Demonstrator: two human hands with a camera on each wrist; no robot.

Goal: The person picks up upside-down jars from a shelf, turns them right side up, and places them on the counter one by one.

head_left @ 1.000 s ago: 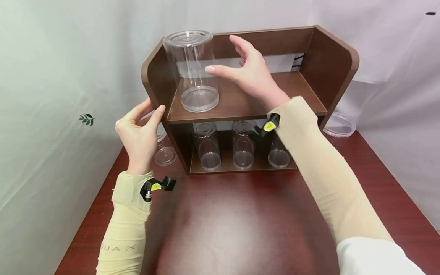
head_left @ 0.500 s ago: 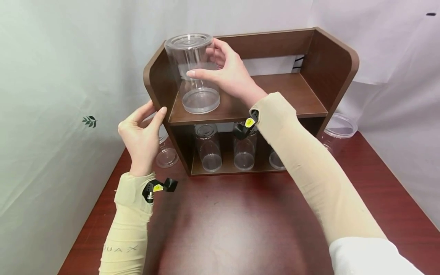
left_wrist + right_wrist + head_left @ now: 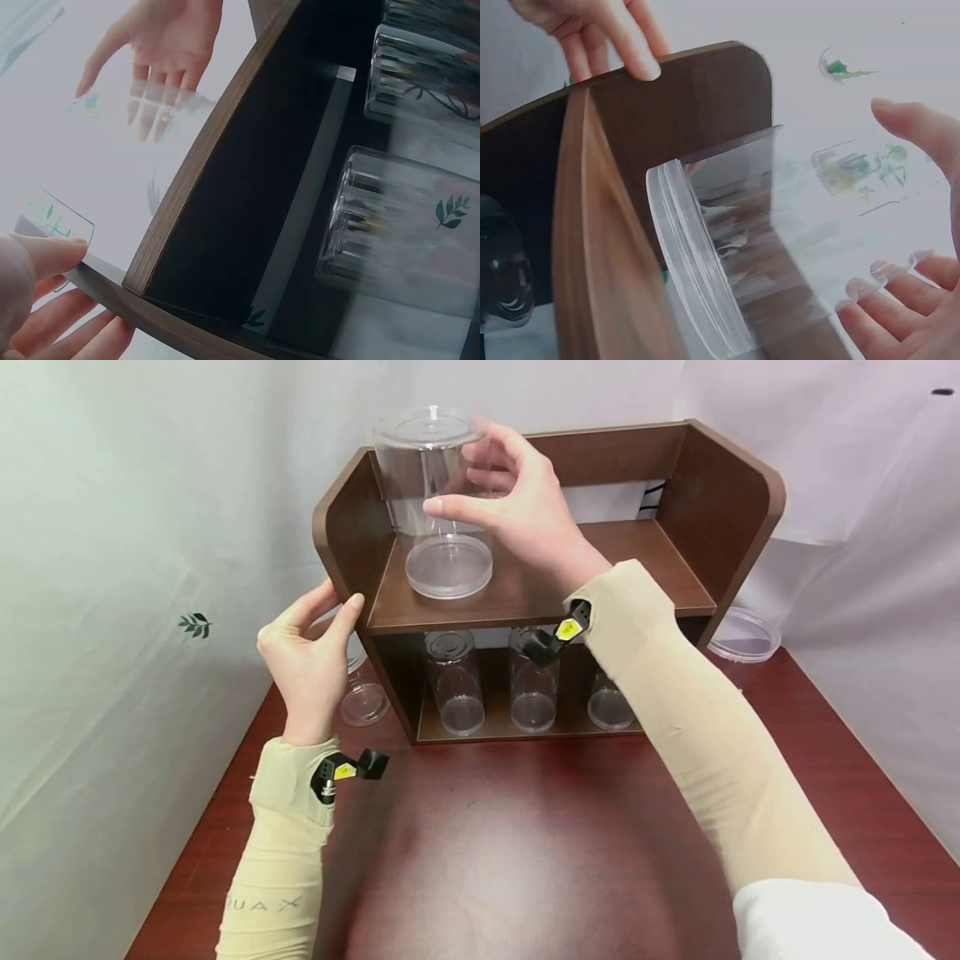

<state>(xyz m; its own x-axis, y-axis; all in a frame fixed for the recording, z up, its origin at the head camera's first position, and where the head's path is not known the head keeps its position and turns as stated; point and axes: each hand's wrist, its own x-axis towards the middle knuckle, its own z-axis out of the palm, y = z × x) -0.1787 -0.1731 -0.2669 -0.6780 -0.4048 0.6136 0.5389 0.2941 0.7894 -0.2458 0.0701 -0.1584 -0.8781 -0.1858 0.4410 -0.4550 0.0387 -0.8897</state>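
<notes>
A big clear plastic jar [image 3: 431, 468] hangs just above the left end of the top board of a brown wooden shelf [image 3: 645, 556]. My right hand [image 3: 468, 485] grips the jar, thumb in front and fingers behind. In the right wrist view the jar [image 3: 742, 247] is blurred, with my fingertips [image 3: 900, 300] round its far side. My left hand [image 3: 333, 602] pinches the front edge of the shelf's left side panel [image 3: 337, 527]. The left wrist view shows that panel edge [image 3: 202, 172] with my fingers [image 3: 37, 300] on it.
Three smaller clear jars [image 3: 534, 681] stand in a row on the lower board. Another clear jar [image 3: 363, 702] sits on the dark red table [image 3: 525, 843] left of the shelf, and one [image 3: 742, 633] right of it. White cloth hangs behind and at both sides.
My right hand reached left, closed round the big jar and raised it a little off the top board. The left hand stayed on the side panel.
</notes>
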